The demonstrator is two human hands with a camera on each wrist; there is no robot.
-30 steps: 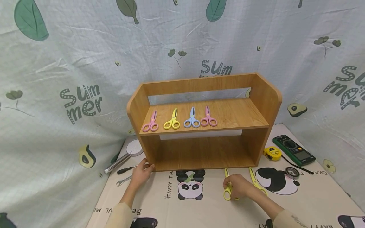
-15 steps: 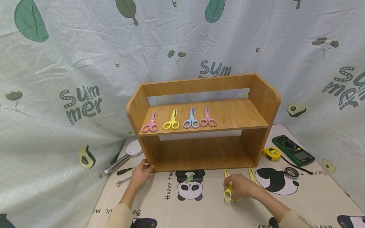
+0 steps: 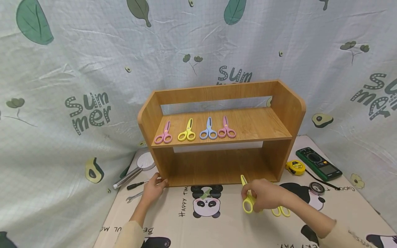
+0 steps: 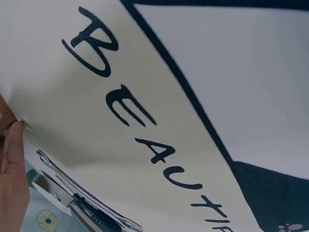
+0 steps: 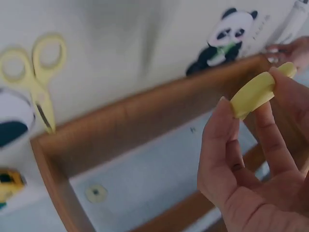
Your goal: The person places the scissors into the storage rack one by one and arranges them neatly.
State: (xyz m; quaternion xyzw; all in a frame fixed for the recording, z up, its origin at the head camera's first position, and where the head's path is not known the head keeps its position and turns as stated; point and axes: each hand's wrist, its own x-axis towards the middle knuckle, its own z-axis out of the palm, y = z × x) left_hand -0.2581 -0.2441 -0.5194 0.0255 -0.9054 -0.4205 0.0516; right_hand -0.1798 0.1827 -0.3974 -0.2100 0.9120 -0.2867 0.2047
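My right hand (image 3: pixel 263 194) pinches a pair of yellow scissors (image 3: pixel 248 203) by the handles, lifted in front of the wooden shelf (image 3: pixel 214 139), blades pointing toward it. In the right wrist view, a yellow handle (image 5: pixel 256 94) shows between thumb and fingers. Another pair of yellow scissors (image 3: pixel 281 211) lies on the table, partly hidden behind the right hand. My left hand (image 3: pixel 154 187) touches the shelf's lower left corner with extended fingers. On the upper board lie pink scissors (image 3: pixel 163 134), yellow scissors (image 3: pixel 187 132), blue scissors (image 3: pixel 208 131) and more pink scissors (image 3: pixel 226 129).
Left of the shelf lie a magnifying glass (image 3: pixel 145 162), a screwdriver (image 3: pixel 134 186) and a wrench (image 3: pixel 134 197). To its right are a yellow tape measure (image 3: pixel 295 167), a green multimeter (image 3: pixel 319 165) and a roll of black tape (image 3: pixel 317 187). A patterned cloth (image 3: pixel 93 69) hangs behind.
The right hand has raised the yellow scissors off the table and moved them slightly toward the shelf. The other yellow scissors' handles have come into view. My left hand has stayed put.
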